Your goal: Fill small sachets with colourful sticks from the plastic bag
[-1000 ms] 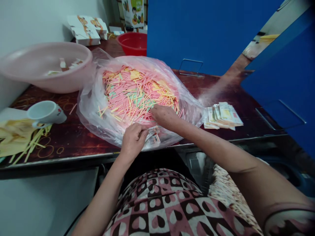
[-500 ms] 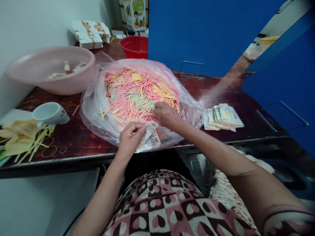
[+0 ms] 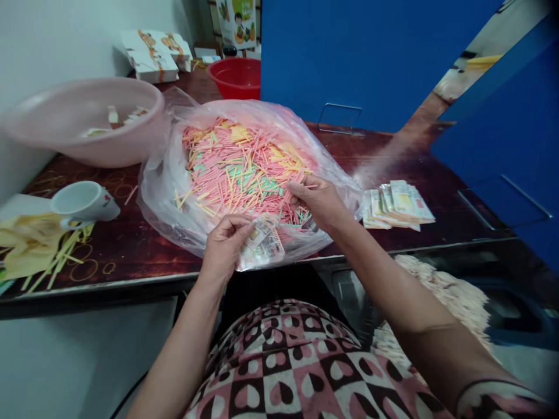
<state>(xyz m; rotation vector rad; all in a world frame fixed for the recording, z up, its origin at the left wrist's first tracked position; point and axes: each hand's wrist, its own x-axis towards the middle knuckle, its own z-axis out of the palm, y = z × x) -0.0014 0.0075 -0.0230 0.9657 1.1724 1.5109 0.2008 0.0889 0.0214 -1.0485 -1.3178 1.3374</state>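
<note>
My left hand point(image 3: 223, 245) pinches a few clear printed plastic packets point(image 3: 265, 247) at the front edge of the table, over the rim of a big clear plastic bag point(image 3: 159, 212). The bag lies wide open and is heaped with thin short sticks point(image 3: 236, 171) in pink, yellow and green. Over the right side of the heap is my right hand point(image 3: 321, 201), thumb and fingers pressed together. Whatever it may hold is too small to tell. To its right lies a fanned stack of filled packets point(image 3: 397, 205).
A pink basin point(image 3: 117, 154) with small pieces inside stands at the left, behind a white mug point(image 3: 82, 201). Yellow strips point(image 3: 61, 256) and rubber bands lie near it. Farther back are a red basin point(image 3: 238, 78) and white boxes point(image 3: 155, 61). Blue panels point(image 3: 349, 58) rise at the back right.
My right hand has moved right and slightly up from the middle of the sticks. My left hand stays near the same spot, still holding the packets, which now lie a little flatter.
</note>
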